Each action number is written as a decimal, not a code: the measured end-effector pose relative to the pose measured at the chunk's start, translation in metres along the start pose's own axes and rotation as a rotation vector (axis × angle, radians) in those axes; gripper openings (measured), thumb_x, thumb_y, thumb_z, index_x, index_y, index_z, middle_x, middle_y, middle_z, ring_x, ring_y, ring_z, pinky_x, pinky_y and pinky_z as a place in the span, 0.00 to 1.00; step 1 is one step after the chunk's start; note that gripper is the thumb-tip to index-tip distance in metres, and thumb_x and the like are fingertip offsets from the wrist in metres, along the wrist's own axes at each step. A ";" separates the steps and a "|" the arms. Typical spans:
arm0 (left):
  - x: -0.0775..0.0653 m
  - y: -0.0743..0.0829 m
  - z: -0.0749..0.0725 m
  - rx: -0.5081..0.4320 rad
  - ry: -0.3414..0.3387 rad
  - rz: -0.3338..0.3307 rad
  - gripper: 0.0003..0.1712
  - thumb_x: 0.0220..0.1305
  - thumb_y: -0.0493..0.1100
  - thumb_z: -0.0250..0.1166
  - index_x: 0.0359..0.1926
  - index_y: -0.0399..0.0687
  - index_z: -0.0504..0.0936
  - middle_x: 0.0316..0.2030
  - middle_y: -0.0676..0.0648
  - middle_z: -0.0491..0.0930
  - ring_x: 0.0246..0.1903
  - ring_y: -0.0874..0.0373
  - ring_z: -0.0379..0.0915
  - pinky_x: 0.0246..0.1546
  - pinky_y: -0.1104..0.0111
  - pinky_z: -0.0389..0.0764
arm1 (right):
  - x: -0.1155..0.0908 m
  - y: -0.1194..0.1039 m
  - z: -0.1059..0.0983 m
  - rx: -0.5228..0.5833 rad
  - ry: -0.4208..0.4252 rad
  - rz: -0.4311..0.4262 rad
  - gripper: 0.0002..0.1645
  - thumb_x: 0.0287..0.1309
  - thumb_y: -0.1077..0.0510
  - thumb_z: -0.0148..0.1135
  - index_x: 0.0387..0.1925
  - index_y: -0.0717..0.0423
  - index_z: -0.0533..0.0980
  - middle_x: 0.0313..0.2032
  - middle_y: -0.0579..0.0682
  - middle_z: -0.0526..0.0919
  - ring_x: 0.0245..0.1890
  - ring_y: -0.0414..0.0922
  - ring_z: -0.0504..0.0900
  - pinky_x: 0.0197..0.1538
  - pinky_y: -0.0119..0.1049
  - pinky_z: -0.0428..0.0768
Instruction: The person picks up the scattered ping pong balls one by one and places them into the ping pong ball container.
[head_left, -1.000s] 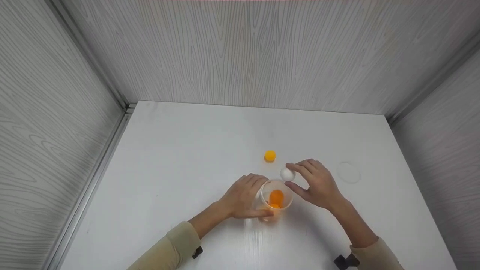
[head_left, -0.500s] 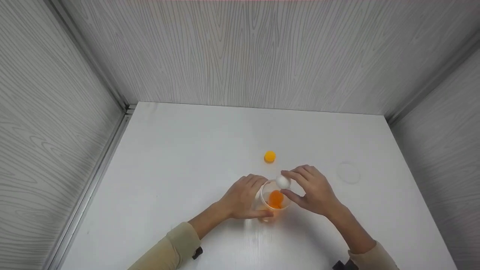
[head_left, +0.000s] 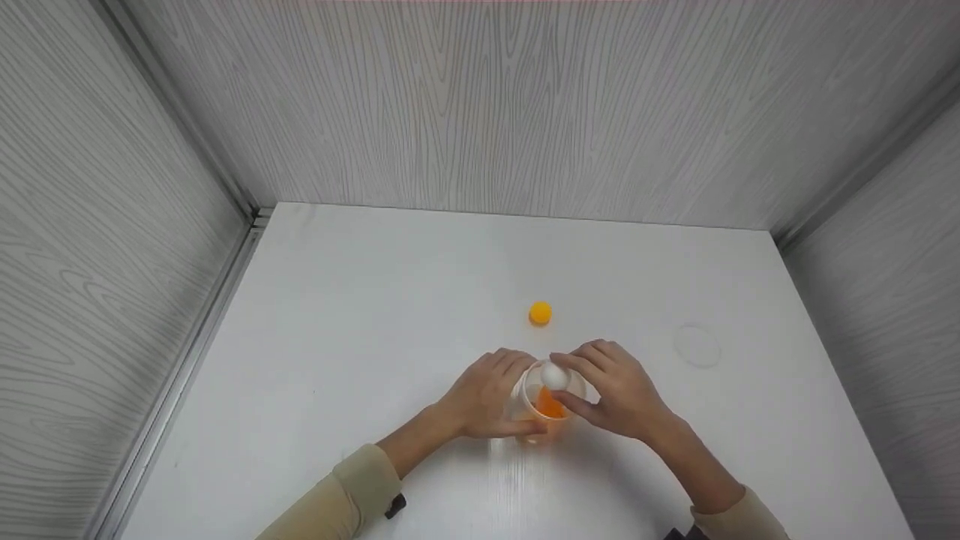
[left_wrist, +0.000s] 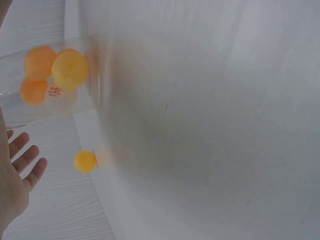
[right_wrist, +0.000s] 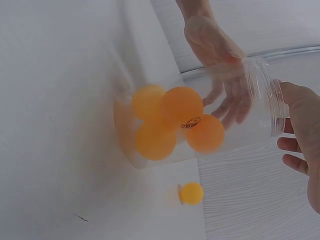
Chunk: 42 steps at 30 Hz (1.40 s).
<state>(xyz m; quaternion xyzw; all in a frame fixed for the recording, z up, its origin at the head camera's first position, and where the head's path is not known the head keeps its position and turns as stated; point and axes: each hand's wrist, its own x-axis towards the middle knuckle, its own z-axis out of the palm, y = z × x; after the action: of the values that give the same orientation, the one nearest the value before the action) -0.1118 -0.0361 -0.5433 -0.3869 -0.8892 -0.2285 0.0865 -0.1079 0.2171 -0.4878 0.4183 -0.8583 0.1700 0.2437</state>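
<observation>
A clear plastic jar (right_wrist: 232,142) stands upright on the table, without a lid on its mouth. Several orange and yellow balls (right_wrist: 182,107) lie in it; the left wrist view also shows a pale ball with red print (left_wrist: 61,101) inside. My left hand (head_left: 487,397) grips the jar from the left, thumb in front and fingers behind. Between thumb and fingertips, my right hand (head_left: 611,394) pinches a white ball (head_left: 555,376) over the jar's mouth. That ball cannot be seen in the right wrist view.
Behind the jar, one yellow ball (head_left: 540,313) sits loose on the white table (head_left: 360,300). A faint clear round piece (head_left: 697,346), perhaps a lid, lies to the right. Grey wood-grain panels (head_left: 480,105) enclose the table's back and sides.
My right hand has carried the white ball left and nearer to me, from beside the jar's rim to over its opening. The left hand and jar have stayed put.
</observation>
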 end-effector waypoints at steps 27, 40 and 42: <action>0.000 -0.001 0.000 0.032 -0.005 0.010 0.50 0.60 0.81 0.61 0.67 0.49 0.75 0.61 0.51 0.81 0.60 0.56 0.77 0.60 0.65 0.82 | 0.002 0.001 0.000 -0.006 0.010 -0.033 0.27 0.60 0.45 0.76 0.58 0.49 0.84 0.42 0.45 0.88 0.43 0.44 0.83 0.47 0.37 0.86; 0.000 0.000 -0.002 0.002 -0.036 -0.006 0.49 0.60 0.81 0.61 0.68 0.50 0.75 0.61 0.51 0.82 0.62 0.55 0.76 0.62 0.64 0.82 | 0.011 0.020 -0.005 0.035 0.055 0.017 0.25 0.65 0.42 0.72 0.56 0.51 0.84 0.43 0.48 0.88 0.42 0.46 0.83 0.46 0.40 0.86; 0.000 -0.001 -0.001 -0.006 -0.038 -0.010 0.50 0.60 0.81 0.61 0.68 0.50 0.75 0.61 0.51 0.82 0.61 0.55 0.76 0.62 0.64 0.82 | 0.013 0.024 -0.005 0.033 0.049 0.023 0.26 0.62 0.45 0.75 0.57 0.52 0.84 0.43 0.48 0.88 0.43 0.47 0.84 0.46 0.40 0.86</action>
<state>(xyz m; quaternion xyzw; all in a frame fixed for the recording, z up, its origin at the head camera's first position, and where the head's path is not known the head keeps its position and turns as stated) -0.1122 -0.0371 -0.5424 -0.3869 -0.8920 -0.2239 0.0672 -0.1324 0.2255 -0.4785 0.4081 -0.8539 0.1970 0.2559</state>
